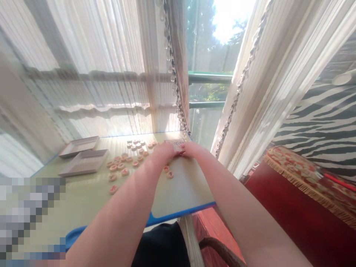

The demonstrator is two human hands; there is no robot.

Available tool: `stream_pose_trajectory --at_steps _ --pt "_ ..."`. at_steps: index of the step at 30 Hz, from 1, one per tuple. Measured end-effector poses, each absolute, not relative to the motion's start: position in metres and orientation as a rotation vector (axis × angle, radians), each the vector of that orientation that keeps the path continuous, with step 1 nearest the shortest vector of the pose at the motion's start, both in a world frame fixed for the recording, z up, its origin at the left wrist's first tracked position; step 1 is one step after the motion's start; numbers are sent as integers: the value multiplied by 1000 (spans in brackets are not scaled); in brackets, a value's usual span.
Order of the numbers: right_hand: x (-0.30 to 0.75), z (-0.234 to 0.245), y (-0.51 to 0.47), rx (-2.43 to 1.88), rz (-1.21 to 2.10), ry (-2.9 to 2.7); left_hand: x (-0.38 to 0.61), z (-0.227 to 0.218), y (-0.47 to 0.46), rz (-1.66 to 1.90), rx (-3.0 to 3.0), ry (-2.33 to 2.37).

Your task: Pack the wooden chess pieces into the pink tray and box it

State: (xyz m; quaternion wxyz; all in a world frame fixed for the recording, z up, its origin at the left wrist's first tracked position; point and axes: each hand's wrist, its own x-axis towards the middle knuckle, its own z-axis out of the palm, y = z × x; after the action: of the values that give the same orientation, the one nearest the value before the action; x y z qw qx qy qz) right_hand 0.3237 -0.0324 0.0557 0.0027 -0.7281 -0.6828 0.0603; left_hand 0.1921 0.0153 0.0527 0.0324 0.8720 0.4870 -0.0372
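Observation:
Over the far right part of the table, both my arms reach forward and my hands come close together. My left hand (pixel 166 150) is closed at the near left edge of a pale, flat printed piece (pixel 175 141) with dark marks. At its right edge my right hand (pixel 189 149) is closed too, fingers turned inward. The fingertips are partly hidden, and I cannot tell whether the piece is a sheet or a box lid. Just below my left hand lie two round Chinese chess pieces, one red-marked (pixel 166 168) and one dark-marked (pixel 170 174).
Several more round chess pieces (pixel 121 166) are spread left of my left arm. Two shallow trays (pixel 83 163) stand at the table's left. The pale table (pixel 186 193) has a blue edge. Curtains (pixel 111 74) hang behind it, and a red-covered piece of furniture (pixel 275 193) is at the right.

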Motion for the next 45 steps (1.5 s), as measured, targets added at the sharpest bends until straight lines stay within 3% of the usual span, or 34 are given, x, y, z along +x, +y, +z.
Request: stream_pose_trajectory --at_steps 13,21,39,45 --pt "328 14 22 -2307 -136 -1773 210 53 109 -114 2801 1384" --pt "329 -1 33 -2299 -130 -1656 221 49 128 -73 2812 1370" --pt "337 1 34 -2163 -111 -1557 220 38 122 62 2621 1486" --pt "341 1 34 -2085 -134 -1566 174 63 86 70 2623 1641"
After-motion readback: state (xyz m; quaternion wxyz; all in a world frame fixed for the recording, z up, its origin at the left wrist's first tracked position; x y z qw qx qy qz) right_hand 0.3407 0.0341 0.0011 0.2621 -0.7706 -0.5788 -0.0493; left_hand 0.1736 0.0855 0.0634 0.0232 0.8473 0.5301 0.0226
